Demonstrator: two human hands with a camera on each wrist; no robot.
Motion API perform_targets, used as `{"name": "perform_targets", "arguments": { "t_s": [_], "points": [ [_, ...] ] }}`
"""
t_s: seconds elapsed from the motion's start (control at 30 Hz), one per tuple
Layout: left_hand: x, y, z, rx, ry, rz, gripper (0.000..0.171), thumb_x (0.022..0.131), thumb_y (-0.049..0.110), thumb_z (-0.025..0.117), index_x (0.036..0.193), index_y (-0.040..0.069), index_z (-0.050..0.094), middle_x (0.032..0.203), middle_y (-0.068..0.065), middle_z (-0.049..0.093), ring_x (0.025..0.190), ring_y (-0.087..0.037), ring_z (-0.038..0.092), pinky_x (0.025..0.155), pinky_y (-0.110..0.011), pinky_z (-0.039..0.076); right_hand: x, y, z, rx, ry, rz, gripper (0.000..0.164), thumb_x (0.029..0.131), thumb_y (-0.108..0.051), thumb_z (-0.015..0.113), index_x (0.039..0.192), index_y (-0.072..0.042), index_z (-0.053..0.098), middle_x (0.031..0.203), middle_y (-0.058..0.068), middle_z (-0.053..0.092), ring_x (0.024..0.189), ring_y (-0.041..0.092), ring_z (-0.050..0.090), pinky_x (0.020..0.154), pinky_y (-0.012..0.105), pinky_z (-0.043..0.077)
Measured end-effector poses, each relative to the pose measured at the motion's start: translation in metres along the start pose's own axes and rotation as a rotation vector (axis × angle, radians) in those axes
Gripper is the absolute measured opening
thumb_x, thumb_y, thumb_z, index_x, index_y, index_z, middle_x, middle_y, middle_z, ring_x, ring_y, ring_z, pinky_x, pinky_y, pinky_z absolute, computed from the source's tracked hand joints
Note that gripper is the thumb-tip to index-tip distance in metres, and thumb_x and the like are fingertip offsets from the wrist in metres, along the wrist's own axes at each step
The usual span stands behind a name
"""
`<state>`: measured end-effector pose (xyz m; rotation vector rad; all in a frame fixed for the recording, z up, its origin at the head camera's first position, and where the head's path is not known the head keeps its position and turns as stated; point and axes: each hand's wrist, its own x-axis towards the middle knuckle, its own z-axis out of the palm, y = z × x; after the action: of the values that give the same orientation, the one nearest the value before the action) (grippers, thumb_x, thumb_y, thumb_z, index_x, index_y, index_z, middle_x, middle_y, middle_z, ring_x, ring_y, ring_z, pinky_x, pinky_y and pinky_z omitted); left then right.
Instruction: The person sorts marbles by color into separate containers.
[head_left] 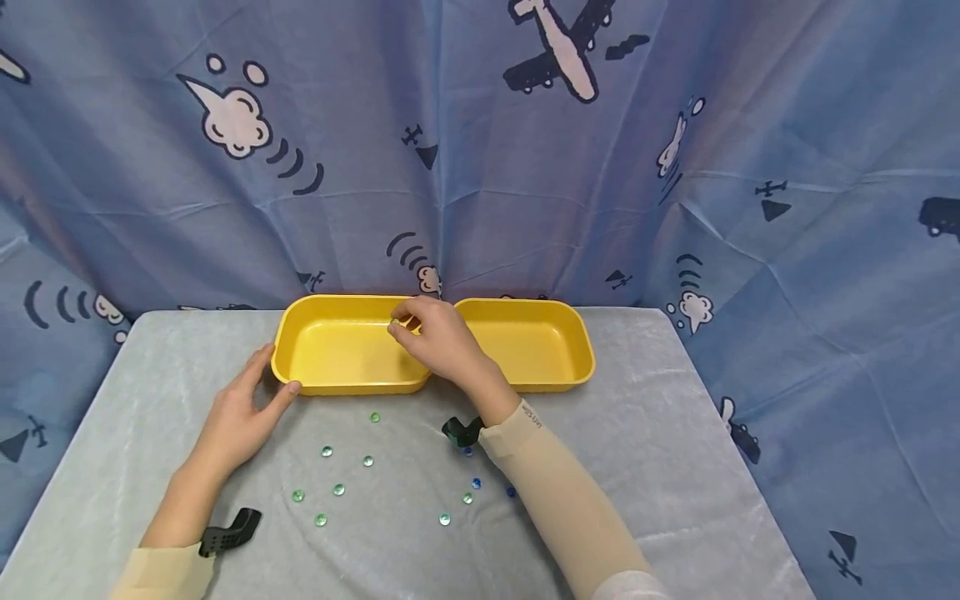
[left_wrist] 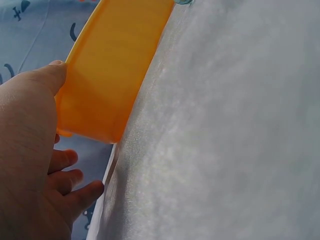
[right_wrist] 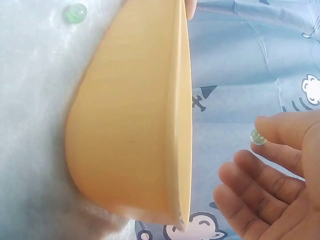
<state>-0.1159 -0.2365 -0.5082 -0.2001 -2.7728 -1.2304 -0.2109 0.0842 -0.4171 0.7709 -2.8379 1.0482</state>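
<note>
My right hand [head_left: 442, 337] is over the right end of the left yellow tray [head_left: 351, 388]. Between thumb and index finger it pinches a small green glass marble [right_wrist: 257, 137]; the other fingers are loosely bent. My left hand [head_left: 238, 421] holds the left tray at its near left corner. In the left wrist view the thumb [left_wrist: 55, 75] lies against the tray's wall by the rim, with the other fingers bent below. Green marbles, such as one near the tray [head_left: 375, 417], lie scattered on the table. A few blue marbles [head_left: 476, 483] lie near the right forearm.
A second yellow tray [head_left: 551, 387] stands right beside the first, partly behind the right hand. A grey cloth [head_left: 645, 467] covers the table. Behind it hangs a blue curtain [head_left: 480, 167] printed with planes and clouds. Black wrist cameras [head_left: 231, 533] are strapped to both wrists.
</note>
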Motion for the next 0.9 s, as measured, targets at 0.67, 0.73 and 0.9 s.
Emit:
{"name": "perform_targets", "arguments": {
  "t_s": [0.67,0.73,0.9],
  "points": [
    [-0.0006,0.0001,-0.0004,0.010,0.016,0.017,0.084,0.109,0.041,0.070,0.174,0.009,0.028,0.171,-0.029,0.037,0.150,-0.059,0.040,0.114,-0.077,0.037,0.0067,0.0037,0.0049,-0.019,0.000,0.029,0.024,0.107,-0.028,0.074,0.122,-0.011,0.080,0.116,0.001,0.076,0.104,0.018,0.072,0.091,0.030,0.059],
    [-0.0004,-0.0003,-0.0001,0.012,0.020,0.024,0.084,0.109,0.041,0.071,0.174,0.008,0.029,0.170,-0.029,0.039,0.149,-0.059,0.042,0.113,-0.077,0.038,0.0077,0.0046,0.0062,-0.020,-0.002,0.030,0.023,0.107,-0.028,0.074,0.122,-0.012,0.080,0.116,0.000,0.076,0.104,0.018,0.071,0.091,0.030,0.059],
    [0.0003,-0.0007,0.0006,0.013,0.019,0.021,0.084,0.109,0.041,0.071,0.174,0.009,0.028,0.169,-0.029,0.040,0.149,-0.058,0.042,0.114,-0.077,0.038,0.0097,0.0064,0.0096,-0.017,-0.017,0.030,0.022,0.107,-0.028,0.074,0.121,-0.012,0.080,0.115,0.000,0.076,0.102,0.016,0.070,0.091,0.029,0.059]
  ]
}}
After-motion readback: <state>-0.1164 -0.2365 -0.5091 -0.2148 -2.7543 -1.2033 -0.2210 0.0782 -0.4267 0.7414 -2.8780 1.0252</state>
